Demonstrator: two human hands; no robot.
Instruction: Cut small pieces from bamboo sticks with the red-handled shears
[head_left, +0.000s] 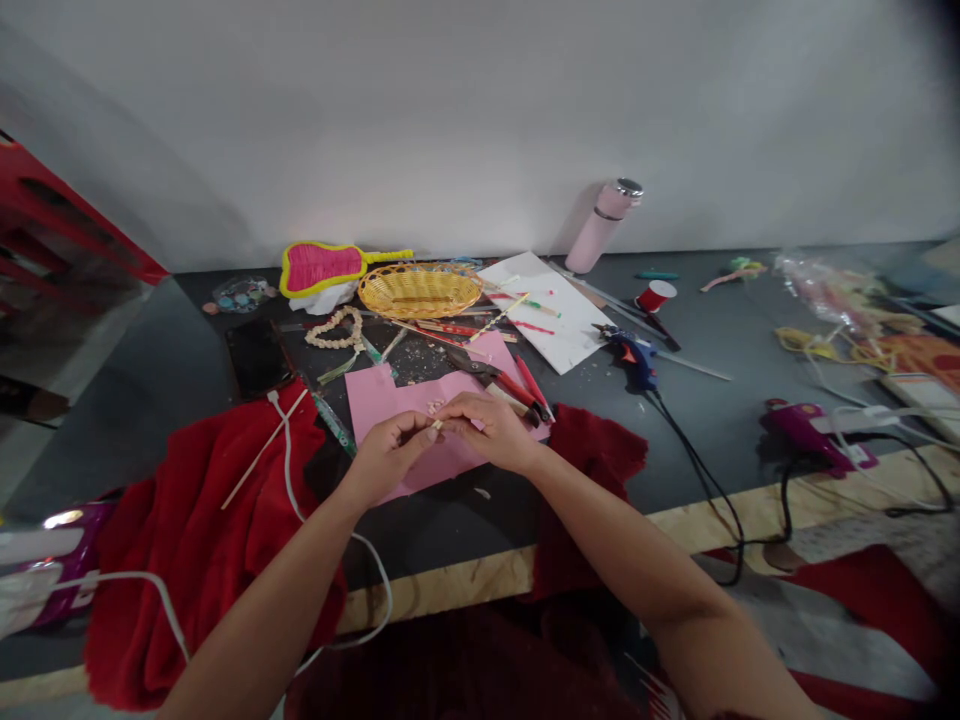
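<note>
My left hand (388, 452) and my right hand (491, 428) meet over a sheet of pink paper (373, 392). Pinched between the fingertips of both is a small pale yellowish piece (436, 425), too small to name. Several tiny pinkish bits (435, 406) lie on the paper just beyond the fingers. Right behind my right hand are pliers with red handles (514, 387) and a red pen-like stick (534, 380). A heart-shaped loop of pale beads (335, 330) rests farther off to the left.
Toward the wall stand a yellow wicker basket (420, 292), a pink-and-yellow paddle (325, 268) and a pink bottle (602, 228). A blue glue gun (636, 358) trails a black cord at right. Left lie a phone (257, 355) and a red cloth (217, 510) crossed by a white cable (286, 450).
</note>
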